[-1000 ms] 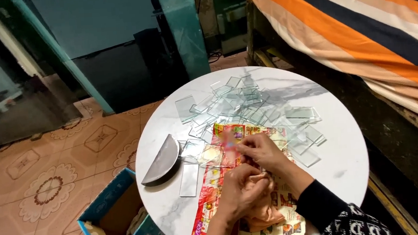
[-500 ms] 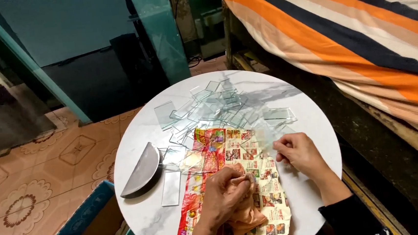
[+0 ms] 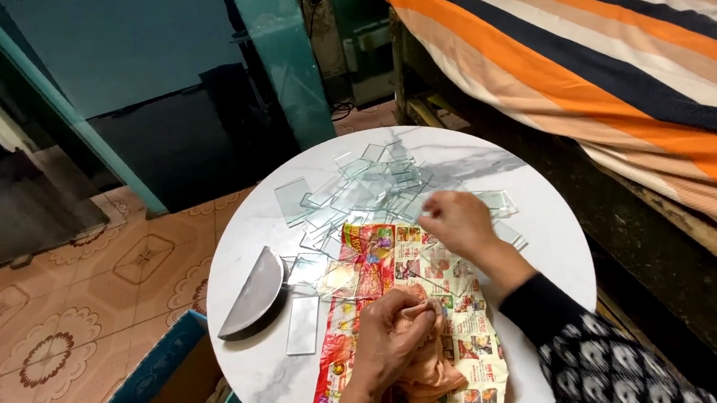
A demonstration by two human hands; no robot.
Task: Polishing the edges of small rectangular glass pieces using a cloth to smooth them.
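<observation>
The left hand [image 3: 397, 333] is curled shut on a peach cloth [image 3: 433, 371], fingers pressed together over the bunched fabric, and it rests low on a colourful printed sheet [image 3: 400, 308] spread across the near part of the round white table [image 3: 546, 239]. The right hand [image 3: 454, 222] reaches farther out, fingers bent down over the near edge of a heap of clear glass pieces [image 3: 374, 183] — its fingertips are blurred, so whether they pinch a piece or merely touch the pile cannot be told.

The glass pieces (mostly small rectangles, overlapping every which way) lie in the middle and far part of the table, a few spilling onto the top of the sheet. One long glass strip [image 3: 303, 324] lies apart to the left of the sheet, and just beside it sits a half-round mirror [image 3: 253, 294], its curved edge toward the table rim.

Below the table's left side stands a blue cardboard box [image 3: 165, 383], open — on a patterned tile floor [image 3: 65, 331]. To the right runs a bed [image 3: 618, 65] with an orange, black and cream striped cover.
</observation>
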